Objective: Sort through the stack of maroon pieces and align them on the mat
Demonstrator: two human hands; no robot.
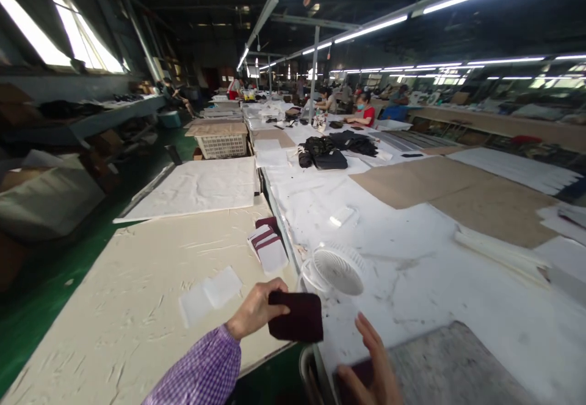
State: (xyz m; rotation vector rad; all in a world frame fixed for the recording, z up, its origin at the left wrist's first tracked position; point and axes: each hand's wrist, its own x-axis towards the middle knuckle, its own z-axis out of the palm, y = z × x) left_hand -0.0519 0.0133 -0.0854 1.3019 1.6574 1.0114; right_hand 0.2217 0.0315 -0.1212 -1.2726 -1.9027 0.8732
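Observation:
My left hand (262, 308), below a purple checked sleeve (199, 362), pinches a dark maroon rounded-corner piece (300, 316) by its left side, above the gap between two tables. It looks like fabric or leather; I cannot tell which. My right hand (373, 362) is at the lower right, thumb and fingers apart. Behind and under it, another maroon piece (364, 370) shows partly by a grey mottled board (448, 368). A fanned stack of maroon and white pieces (270, 249) lies ahead of my left hand. Two translucent white sheets (210, 292) lie left of that hand.
A small white fan (337, 268) stands on the white-covered table (412, 271). The cream-covered table (137, 271) is at left. Farther off are black bundled goods (336, 149), brown sheets (453, 188), a plastic crate (222, 144) and a person in red (365, 112).

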